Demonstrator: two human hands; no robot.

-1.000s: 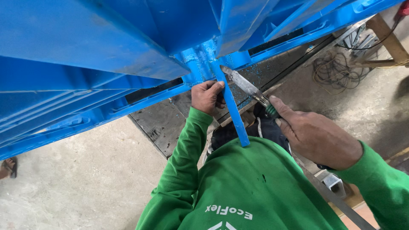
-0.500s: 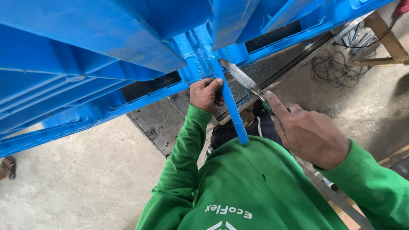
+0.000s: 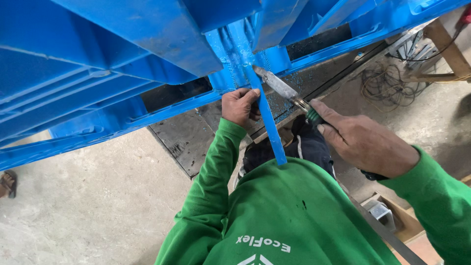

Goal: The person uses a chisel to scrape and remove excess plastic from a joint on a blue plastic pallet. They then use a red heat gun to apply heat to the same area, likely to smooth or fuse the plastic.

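Observation:
A large blue plastic pallet (image 3: 98,64) stands tilted in front of me. A narrow blue plastic strip (image 3: 269,125) runs from its ribbed joint down toward my green shirt. My left hand (image 3: 239,105) grips the strip near its upper end, just under the joint. My right hand (image 3: 365,142) is closed on the green handle of a flat metal blade tool (image 3: 280,86). The blade tip touches the pallet where the strip meets it.
A dark metal plate (image 3: 189,140) lies on the concrete floor (image 3: 83,211) under the pallet. Tangled cables (image 3: 387,83) and a wooden frame (image 3: 444,49) are at the upper right. A sandalled foot (image 3: 7,182) shows at the left edge. A small wooden box (image 3: 387,213) is at the lower right.
My right hand has pushed the blade a little further up and left toward the joint. My left hand has kept its grip on the strip.

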